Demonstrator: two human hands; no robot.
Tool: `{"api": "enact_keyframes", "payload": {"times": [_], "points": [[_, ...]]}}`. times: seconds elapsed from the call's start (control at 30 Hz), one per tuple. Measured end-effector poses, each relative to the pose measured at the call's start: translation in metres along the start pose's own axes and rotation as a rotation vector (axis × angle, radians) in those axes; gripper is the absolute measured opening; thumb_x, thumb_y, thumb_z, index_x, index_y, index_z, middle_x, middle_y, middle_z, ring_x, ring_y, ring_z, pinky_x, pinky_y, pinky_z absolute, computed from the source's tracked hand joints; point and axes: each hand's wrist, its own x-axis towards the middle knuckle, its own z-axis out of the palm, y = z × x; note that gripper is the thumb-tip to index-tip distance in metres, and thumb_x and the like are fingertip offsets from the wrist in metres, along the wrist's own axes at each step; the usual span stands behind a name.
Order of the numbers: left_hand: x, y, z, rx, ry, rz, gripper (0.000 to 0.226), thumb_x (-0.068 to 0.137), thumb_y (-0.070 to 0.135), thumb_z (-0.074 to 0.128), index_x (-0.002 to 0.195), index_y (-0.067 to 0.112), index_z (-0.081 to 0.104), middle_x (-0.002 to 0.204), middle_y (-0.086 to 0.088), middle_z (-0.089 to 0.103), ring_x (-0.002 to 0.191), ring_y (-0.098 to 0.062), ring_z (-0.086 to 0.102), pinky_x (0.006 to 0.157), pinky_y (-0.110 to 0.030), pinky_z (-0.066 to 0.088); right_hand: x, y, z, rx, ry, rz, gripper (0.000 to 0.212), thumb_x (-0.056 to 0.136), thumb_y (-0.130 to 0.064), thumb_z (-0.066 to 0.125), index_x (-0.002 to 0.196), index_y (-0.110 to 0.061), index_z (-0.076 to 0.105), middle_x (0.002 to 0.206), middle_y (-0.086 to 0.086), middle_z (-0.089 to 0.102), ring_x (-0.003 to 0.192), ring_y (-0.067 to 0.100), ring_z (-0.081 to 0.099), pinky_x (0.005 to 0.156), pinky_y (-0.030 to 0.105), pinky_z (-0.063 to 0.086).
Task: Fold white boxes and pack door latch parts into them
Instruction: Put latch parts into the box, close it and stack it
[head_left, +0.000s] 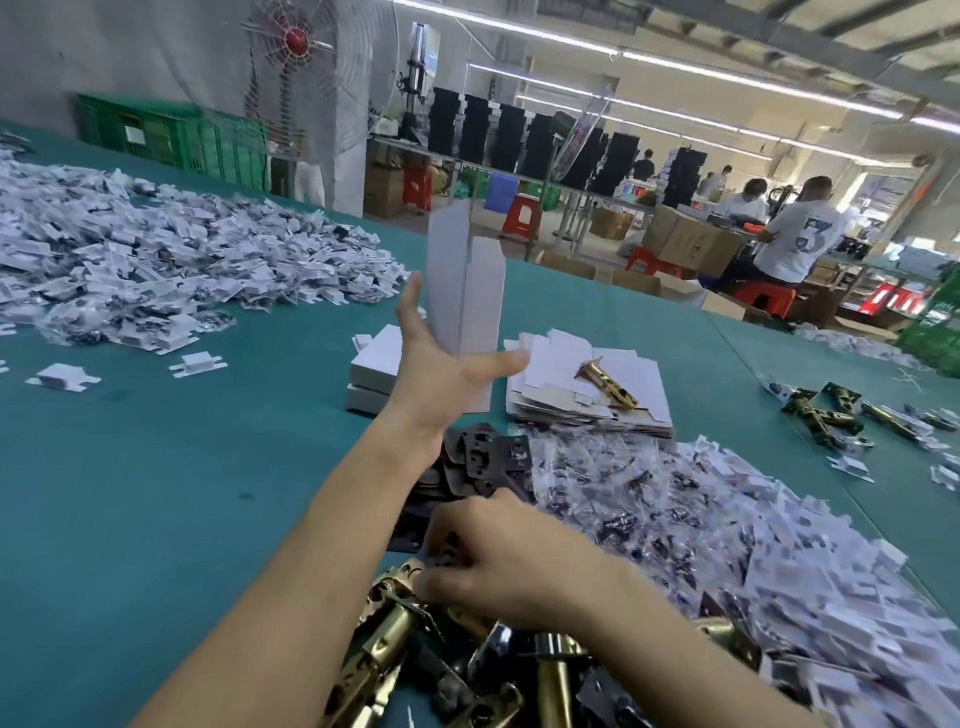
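Note:
My left hand (441, 371) is raised above the green table (156, 493) and holds a tall white box (465, 280) upright, its lower end pinched between thumb and fingers. Low in the view, my right hand (498, 561) reaches into a heap of brass door latches (384, 644) and dark metal plates (488, 457). Its fingers curl down and appear to pinch one dark plate at the heap's edge; the fingertips are partly hidden.
A stack of flat white box blanks (587, 402) carries one brass latch (608, 382). Folded white boxes (374, 371) sit left of it. Piles of bagged small parts (156, 249) spread far left and near right (753, 530). More latches (826, 410) lie right. People work beyond the table.

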Motion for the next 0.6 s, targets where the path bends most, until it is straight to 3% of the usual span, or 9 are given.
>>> {"api": "enact_keyframes", "payload": {"times": [0.1, 0.2, 0.3, 0.43, 0.5, 0.6], "points": [[0.005, -0.006, -0.004, 0.03, 0.09, 0.02, 0.11, 0.056, 0.014, 0.097, 0.144, 0.022, 0.032, 0.131, -0.002, 0.057, 0.116, -0.018, 0.059, 0.087, -0.026, 0.05, 0.008, -0.006, 0.009, 0.0, -0.019, 0.028, 0.035, 0.088, -0.046, 0.059, 0.117, -0.028, 0.059, 0.117, 0.012, 0.061, 0.111, 0.034, 0.058, 0.089, 0.043, 0.051], [0.005, -0.009, -0.006, -0.016, 0.084, -0.03, 0.098, 0.049, 0.043, 0.091, 0.132, 0.021, 0.045, 0.118, 0.002, 0.065, 0.096, -0.008, 0.067, 0.07, -0.018, 0.052, 0.014, -0.007, 0.008, 0.089, -0.082, 0.013, 0.039, 0.088, -0.038, 0.062, 0.125, -0.026, 0.06, 0.121, 0.011, 0.062, 0.109, 0.03, 0.061, 0.091, 0.041, 0.053], [0.008, -0.012, -0.008, -0.008, 0.075, -0.013, 0.085, 0.051, 0.045, 0.09, 0.124, 0.022, 0.053, 0.106, 0.007, 0.07, 0.081, 0.002, 0.068, 0.063, -0.013, 0.051, 0.015, -0.001, 0.003, 0.172, -0.094, 0.029, 0.037, 0.087, -0.034, 0.067, 0.124, -0.025, 0.064, 0.117, 0.007, 0.067, 0.106, 0.024, 0.062, 0.086, 0.031, 0.05], [0.01, -0.017, -0.007, 0.091, 0.143, 0.041, 0.078, 0.051, 0.046, 0.088, 0.117, 0.023, 0.054, 0.108, 0.004, 0.068, 0.091, -0.011, 0.067, 0.074, -0.025, 0.054, 0.006, 0.019, -0.013, 0.353, -0.03, 0.093, 0.027, 0.092, -0.031, 0.066, 0.117, -0.023, 0.069, 0.1, -0.002, 0.071, 0.089, 0.014, 0.067, 0.083, 0.029, 0.055], [0.01, -0.019, -0.006, 0.197, 0.172, 0.088, 0.078, 0.05, 0.049, 0.088, 0.116, 0.025, 0.052, 0.108, 0.006, 0.065, 0.091, -0.013, 0.063, 0.072, -0.025, 0.051, 0.0, 0.03, -0.025, 0.498, 0.014, 0.128, 0.019, 0.094, -0.028, 0.065, 0.111, -0.023, 0.069, 0.094, -0.005, 0.071, 0.08, 0.006, 0.069, 0.074, 0.023, 0.056], [0.008, -0.022, -0.005, 0.342, 0.184, 0.13, 0.076, 0.046, 0.053, 0.086, 0.109, 0.034, 0.048, 0.105, 0.014, 0.059, 0.095, -0.013, 0.061, 0.071, -0.03, 0.051, -0.01, 0.046, -0.048, 0.712, 0.201, 0.215, 0.007, 0.092, -0.025, 0.067, 0.099, -0.026, 0.068, 0.084, -0.005, 0.072, 0.062, -0.005, 0.064, 0.06, 0.015, 0.044]]}}
